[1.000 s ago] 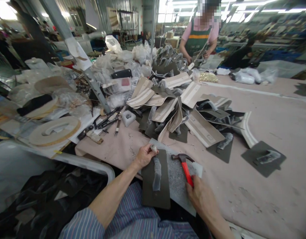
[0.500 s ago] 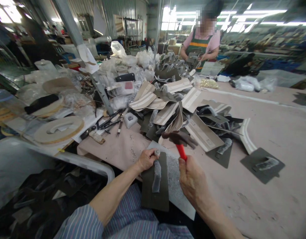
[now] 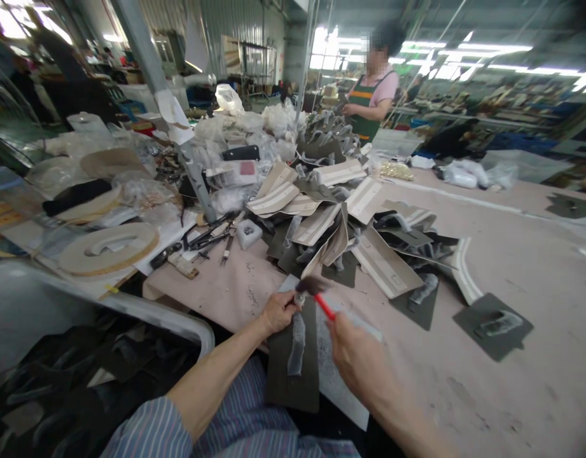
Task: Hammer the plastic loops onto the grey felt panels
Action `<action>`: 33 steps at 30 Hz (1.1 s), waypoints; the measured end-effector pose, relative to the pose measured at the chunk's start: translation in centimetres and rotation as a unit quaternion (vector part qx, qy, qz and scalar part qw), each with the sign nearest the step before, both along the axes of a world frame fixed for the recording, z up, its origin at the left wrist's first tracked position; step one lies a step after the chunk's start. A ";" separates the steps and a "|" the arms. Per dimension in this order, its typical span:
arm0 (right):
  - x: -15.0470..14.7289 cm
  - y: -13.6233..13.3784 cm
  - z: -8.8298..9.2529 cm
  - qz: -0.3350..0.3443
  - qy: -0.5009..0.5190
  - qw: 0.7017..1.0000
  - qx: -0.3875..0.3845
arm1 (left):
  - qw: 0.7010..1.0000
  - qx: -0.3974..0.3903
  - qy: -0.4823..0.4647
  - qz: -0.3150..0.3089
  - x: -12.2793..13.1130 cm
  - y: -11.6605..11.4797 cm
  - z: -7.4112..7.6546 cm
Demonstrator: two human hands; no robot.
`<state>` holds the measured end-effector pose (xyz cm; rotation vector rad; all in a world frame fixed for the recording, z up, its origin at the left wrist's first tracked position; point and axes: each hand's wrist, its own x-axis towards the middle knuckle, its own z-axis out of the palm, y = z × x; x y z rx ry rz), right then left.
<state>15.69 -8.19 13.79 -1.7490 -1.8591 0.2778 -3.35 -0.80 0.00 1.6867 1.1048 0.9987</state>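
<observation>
Hammer (image 3: pixel 313 285) above near edge of tabletop (image 3: pixel 464 381).
My right fingers (image 3: pixel 340 328) wrap its handle (image 3: pixel 325 307); left fingers (image 3: pixel 287 306) pinch a pale rod (image 3: pixel 299 299).

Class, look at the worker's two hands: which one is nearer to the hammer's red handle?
Right. The right hand is closed around the red handle. The left hand is off to its left, holding a small tool at the dark panel's far end.

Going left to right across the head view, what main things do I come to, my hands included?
Round tan roll, small white block, left hand, red-handled hammer, right hand, dark panel with a wrapped handle.
</observation>
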 end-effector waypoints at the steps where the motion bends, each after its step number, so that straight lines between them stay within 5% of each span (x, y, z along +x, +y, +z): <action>1: 0.3 -0.2 -1.4 0.032 -0.024 0.998 -0.047 | 1.000 -0.001 -0.003 0.000 0.0 0.0 0.0; 9: 5.8 -0.6 -6.9 -0.021 -0.042 0.959 -0.278 | 1.000 -0.002 -0.013 0.003 -0.2 -0.1 0.1; 11: 6.1 -1.0 -8.2 -0.041 -0.080 0.957 -0.277 | 1.000 -0.003 -0.017 0.001 -0.2 0.0 0.1; 14: 4.3 -1.4 -8.9 -0.047 -0.151 0.974 -0.160 | 1.000 -0.013 -0.017 0.004 -0.2 0.0 0.2; 16: 2.0 -1.3 -8.3 0.018 -0.140 0.987 -0.080 | 0.999 -0.024 -0.019 0.011 -0.2 0.0 0.4; 18: -0.4 -0.8 -7.5 0.161 -0.134 0.977 -0.049 | 0.998 -0.039 -0.033 0.023 0.0 0.0 0.5; 21: -3.4 0.0 -7.0 0.341 -0.207 0.913 -0.090 | 0.992 -0.085 -0.083 0.048 0.4 0.2 0.4; 24: -5.1 0.3 -7.1 0.382 -0.296 0.870 -0.098 | 0.964 -0.155 -0.175 0.129 0.8 0.7 0.4; 27: -6.1 0.2 -6.1 0.323 -0.335 0.881 -0.090 | 0.932 -0.164 -0.248 0.209 0.1 1.6 2.0; 31: -6.7 0.4 -2.6 0.088 -0.338 0.931 -0.109 | 0.912 -0.047 -0.335 0.232 -2.5 2.6 7.4; 33: -6.7 0.8 -1.5 0.030 -0.304 0.943 -0.127 | 0.912 0.013 -0.342 0.228 -3.6 2.8 9.8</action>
